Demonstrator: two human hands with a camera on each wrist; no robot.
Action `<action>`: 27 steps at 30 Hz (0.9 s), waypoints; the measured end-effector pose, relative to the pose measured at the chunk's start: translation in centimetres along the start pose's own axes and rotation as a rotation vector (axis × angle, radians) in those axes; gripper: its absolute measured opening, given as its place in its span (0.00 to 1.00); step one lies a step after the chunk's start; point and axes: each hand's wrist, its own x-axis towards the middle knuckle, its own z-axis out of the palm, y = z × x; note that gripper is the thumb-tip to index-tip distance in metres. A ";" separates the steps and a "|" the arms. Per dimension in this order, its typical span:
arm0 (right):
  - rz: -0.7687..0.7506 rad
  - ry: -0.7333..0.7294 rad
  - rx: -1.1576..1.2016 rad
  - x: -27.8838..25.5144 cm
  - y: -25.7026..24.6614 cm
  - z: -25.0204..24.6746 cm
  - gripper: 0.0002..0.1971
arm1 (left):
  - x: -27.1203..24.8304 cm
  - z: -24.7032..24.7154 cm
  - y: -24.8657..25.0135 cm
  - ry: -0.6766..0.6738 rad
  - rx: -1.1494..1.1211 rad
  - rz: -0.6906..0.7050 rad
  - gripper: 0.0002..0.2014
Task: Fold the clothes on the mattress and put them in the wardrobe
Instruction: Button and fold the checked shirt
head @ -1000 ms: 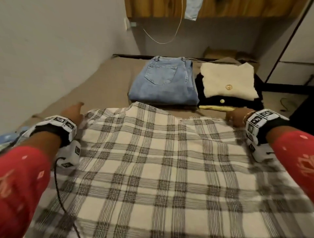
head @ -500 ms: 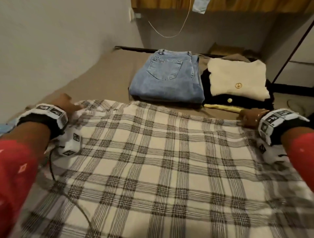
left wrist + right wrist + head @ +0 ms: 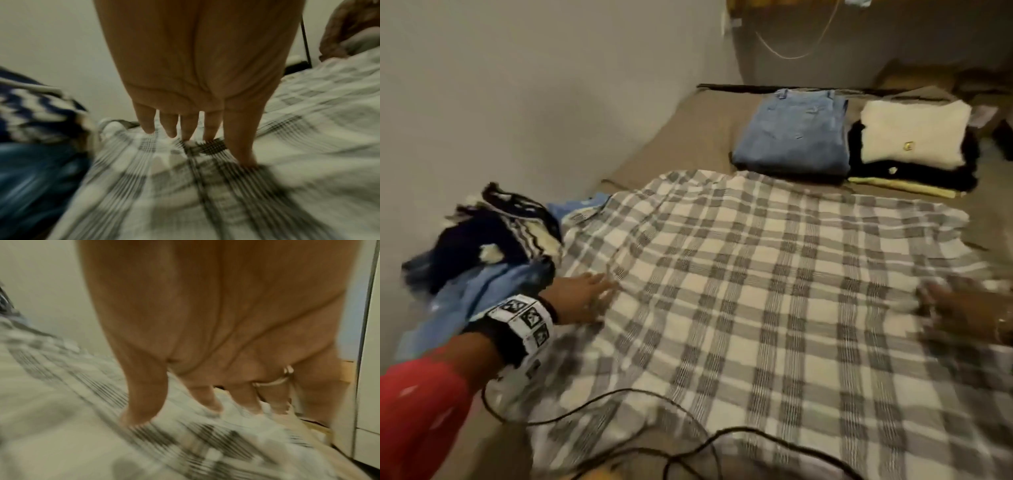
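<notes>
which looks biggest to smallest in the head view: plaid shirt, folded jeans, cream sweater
1. plaid shirt, by far the largest, though nearest the camera
2. folded jeans
3. cream sweater, close to the jeans, so that order is unsure

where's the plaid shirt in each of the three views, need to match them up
Head: the plaid shirt lies spread over the mattress, filling the middle and lower frame.
Left wrist: it covers the lower and right part, under the left hand.
Right wrist: it fills the lower left, under the right hand.
Shared landmark: the dark patterned clothes pile, at the left in the head view and at the left edge in the left wrist view.
</notes>
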 end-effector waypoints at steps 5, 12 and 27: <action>-0.063 -0.447 0.154 -6.2 -12.6 -0.2 0.67 | -10.0 6.7 1.1 -0.078 -0.305 0.092 0.67; 0.069 -0.213 -0.040 -11.7 -15.0 3.5 0.72 | -14.9 11.6 2.6 0.130 -0.558 -0.109 0.70; -0.066 0.003 -0.164 -15.4 -11.9 6.5 0.29 | -17.7 12.4 0.7 0.094 -1.324 -0.362 0.26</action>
